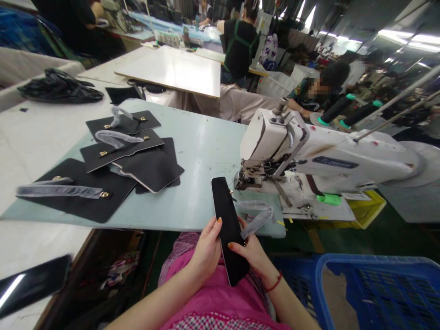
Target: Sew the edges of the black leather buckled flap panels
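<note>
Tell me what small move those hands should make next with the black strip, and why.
Probably slide the black strip forward towards the sewing machine: left hand and right hand hold its near end, and its far end lies close to the needle area.

A white sewing machine [309, 156] anchors the bench [202, 146]; black panels [130, 156] lie to its left, a blue crate [378, 288] below it.

You have one marking before you: a dark blue nameplate [335, 162] on the arm of the white sewing machine [378, 153] at the right of the scene; it carries a short row of pale letters; they are too blurred to read; no other text is legible.
</note>
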The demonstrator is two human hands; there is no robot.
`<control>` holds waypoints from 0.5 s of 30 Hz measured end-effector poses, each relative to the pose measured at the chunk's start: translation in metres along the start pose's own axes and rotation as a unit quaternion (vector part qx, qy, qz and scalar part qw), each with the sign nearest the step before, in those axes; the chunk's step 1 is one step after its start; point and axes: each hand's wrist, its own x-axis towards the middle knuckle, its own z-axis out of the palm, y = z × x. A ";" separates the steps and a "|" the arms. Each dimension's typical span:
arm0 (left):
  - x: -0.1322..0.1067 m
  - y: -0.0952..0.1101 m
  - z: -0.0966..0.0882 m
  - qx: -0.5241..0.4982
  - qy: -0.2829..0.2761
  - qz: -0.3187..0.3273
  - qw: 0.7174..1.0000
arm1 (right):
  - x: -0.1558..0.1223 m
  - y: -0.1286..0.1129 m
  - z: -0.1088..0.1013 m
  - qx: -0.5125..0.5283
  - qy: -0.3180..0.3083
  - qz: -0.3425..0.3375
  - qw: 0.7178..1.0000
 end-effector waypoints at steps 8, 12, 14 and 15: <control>0.034 0.052 0.000 0.213 -0.024 0.042 0.976 | 0.004 -0.009 -0.011 -0.023 0.007 -0.019 1.000; 0.059 0.084 0.004 0.263 -0.006 0.083 0.961 | 0.004 -0.005 -0.021 -0.065 0.008 -0.029 0.997; 0.065 0.091 0.007 0.261 -0.009 0.066 0.963 | 0.004 -0.004 -0.027 -0.085 0.009 -0.035 0.996; 0.066 0.092 0.007 0.257 -0.012 0.055 0.965 | 0.004 -0.004 -0.029 -0.094 0.008 -0.038 0.995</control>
